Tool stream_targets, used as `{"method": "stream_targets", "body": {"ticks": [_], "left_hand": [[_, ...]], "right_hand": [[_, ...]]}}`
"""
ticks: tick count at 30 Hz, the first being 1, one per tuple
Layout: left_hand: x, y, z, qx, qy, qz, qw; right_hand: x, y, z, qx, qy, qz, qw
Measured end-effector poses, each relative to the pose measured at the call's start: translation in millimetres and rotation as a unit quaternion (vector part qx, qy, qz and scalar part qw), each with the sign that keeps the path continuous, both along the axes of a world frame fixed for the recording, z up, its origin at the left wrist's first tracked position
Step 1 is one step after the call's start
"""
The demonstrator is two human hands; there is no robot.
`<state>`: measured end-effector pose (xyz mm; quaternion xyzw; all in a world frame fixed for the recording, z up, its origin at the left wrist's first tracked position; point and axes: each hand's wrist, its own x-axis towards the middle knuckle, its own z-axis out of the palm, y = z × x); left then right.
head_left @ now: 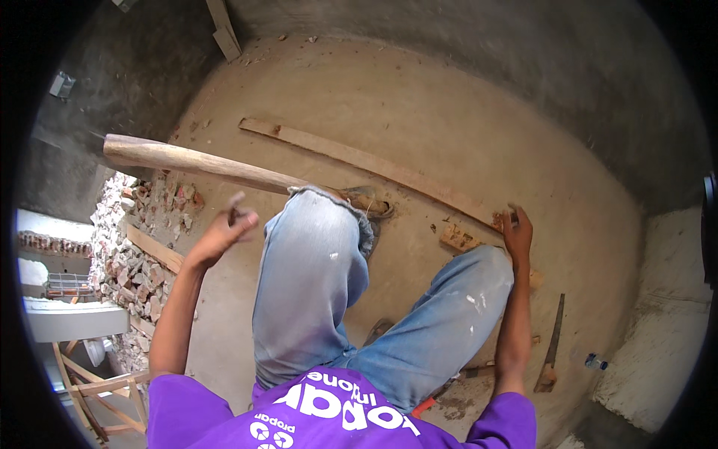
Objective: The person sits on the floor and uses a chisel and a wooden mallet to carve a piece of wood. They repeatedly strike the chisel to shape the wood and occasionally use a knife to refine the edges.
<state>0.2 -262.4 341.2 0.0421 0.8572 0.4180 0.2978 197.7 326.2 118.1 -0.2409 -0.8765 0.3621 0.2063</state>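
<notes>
Your right hand (517,232) at a long tan wooden plank (378,168)
I cannot tell its grip; your left hand (230,232) is loosely spread.

And there was room up top, bare floor (449,120) spreading wide across the upper middle, beyond the long plank (359,159) slanting over the centre! The left hand (228,233) met trouble: a thick beam (194,162) barred its way upward, the left knee (321,224) rose to its right, rubble (142,280) crowded the far left. Right of the right hand (517,236), floor lay open, the saw (552,340) lower down.
</notes>
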Motion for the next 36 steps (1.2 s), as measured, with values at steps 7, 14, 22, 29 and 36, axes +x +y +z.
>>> {"method": "stream_targets", "body": {"ticks": [7, 14, 22, 29, 36], "left_hand": [[-67.6, 66.8, -41.1, 0.466, 0.159, -0.001, 0.871], [-48.2, 108.3, -44.3, 0.551, 0.181, 0.151, 0.800], [-34.0, 80.3, -55.3, 0.563, 0.217, 0.169, 0.779], [-33.4, 74.8, -57.9, 0.548, 0.229, 0.197, 0.780], [-29.7, 77.6, -58.4, 0.545, 0.231, 0.227, 0.774]], "right_hand": [[-106.2, -36.1, -11.3, 0.002, -0.120, 0.366, 0.923], [-143.2, -154.4, -99.1, 0.063, -0.118, 0.434, 0.891], [-171.3, -180.2, -104.8, -0.010, -0.140, 0.407, 0.903], [-178.6, -177.4, -91.4, 0.021, -0.152, 0.439, 0.885], [-176.0, -179.3, -94.6, 0.064, -0.139, 0.433, 0.888]]}}
